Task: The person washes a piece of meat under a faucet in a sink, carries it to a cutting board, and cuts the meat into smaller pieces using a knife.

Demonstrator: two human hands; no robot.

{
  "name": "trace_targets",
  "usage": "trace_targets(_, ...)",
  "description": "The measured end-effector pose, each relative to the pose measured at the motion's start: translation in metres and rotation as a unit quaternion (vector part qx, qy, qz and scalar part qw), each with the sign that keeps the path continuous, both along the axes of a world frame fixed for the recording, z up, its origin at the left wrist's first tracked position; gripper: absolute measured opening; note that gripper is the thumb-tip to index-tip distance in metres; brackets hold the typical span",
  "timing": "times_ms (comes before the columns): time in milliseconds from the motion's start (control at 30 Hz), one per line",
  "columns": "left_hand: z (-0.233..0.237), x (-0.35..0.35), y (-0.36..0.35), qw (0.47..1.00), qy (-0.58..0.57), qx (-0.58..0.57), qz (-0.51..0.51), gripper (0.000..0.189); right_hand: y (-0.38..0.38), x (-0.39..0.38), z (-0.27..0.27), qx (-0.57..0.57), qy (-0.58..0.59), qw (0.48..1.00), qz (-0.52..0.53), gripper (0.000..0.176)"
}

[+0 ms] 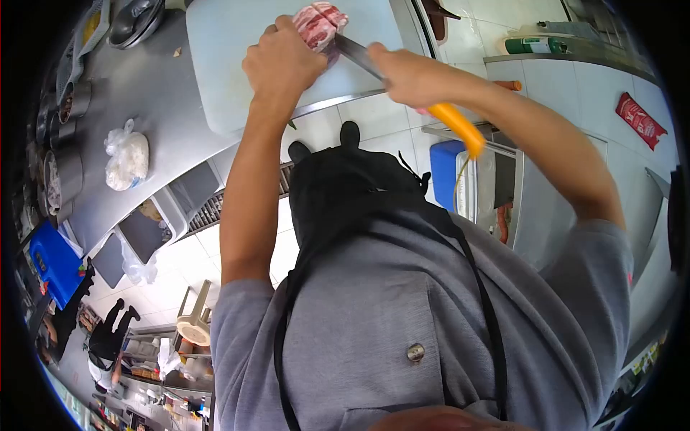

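Observation:
A slab of pink, streaky raw meat (320,23) lies on a pale cutting board (230,50) at the top of the view. My left hand (282,63) rests on the near side of the meat with its fingers curled and holds it down. My right hand (404,74) grips a knife with an orange handle (456,123). The grey blade (357,56) points left and its tip meets the meat next to my left fingers. Below the hands I see my grey shirt, black apron and both black shoes.
The board sits on a steel counter (154,100) with a white plastic bag (127,158), metal pots along the left edge and a dark pan at top left. A blue bin (444,169) and a steel cabinet stand to the right on white floor tiles. Another person stands far off at bottom left.

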State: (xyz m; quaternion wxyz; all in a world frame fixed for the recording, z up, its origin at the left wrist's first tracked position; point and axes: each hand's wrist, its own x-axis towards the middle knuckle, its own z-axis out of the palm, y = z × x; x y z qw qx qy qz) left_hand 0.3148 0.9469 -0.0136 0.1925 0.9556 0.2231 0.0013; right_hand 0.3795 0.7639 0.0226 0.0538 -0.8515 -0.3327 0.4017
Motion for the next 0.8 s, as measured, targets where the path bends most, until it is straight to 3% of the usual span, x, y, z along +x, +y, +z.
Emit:
trace_targets(133,0.008,0.001,-0.001,1.0,0.026,0.006,-0.01,0.058,0.014,0.003,0.048,-0.106,0.06,0.992,0.006,0.025)
trace_targets(267,0.009,0.001,-0.001,1.0,0.017,0.007,0.006,0.058,0.03,0.007,0.009,-0.068,0.045,0.997,0.003,0.026)
trace_targets(467,-0.001,0.001,0.0,0.999,-0.021,0.048,0.002,0.059,0.035,0.002,-0.078,0.127,-0.006,0.989,-0.073,0.033)
trace_targets(533,-0.001,-0.001,-0.001,1.0,0.002,0.017,0.014,0.062,0.027,-0.011,-0.105,0.253,-0.186,0.949,-0.038,0.033)
trace_targets(567,0.0,0.002,-0.001,1.0,-0.005,0.027,0.011,0.062,0.024,-0.006,-0.105,0.262,-0.193,0.945,-0.041,0.033)
trace_targets(667,0.002,-0.002,-0.002,1.0,0.005,0.022,0.01,0.064,0.022,-0.006,-0.061,0.202,-0.118,0.971,-0.051,0.033)
trace_targets(733,0.002,-0.001,-0.003,0.999,0.014,0.036,0.008,0.064,0.005,-0.009,-0.01,-0.006,0.019,1.0,-0.012,0.047)
trace_targets(800,0.0,0.001,-0.002,0.999,0.009,0.032,0.007,0.064,-0.005,-0.008,0.025,-0.042,0.05,0.998,-0.013,0.047)
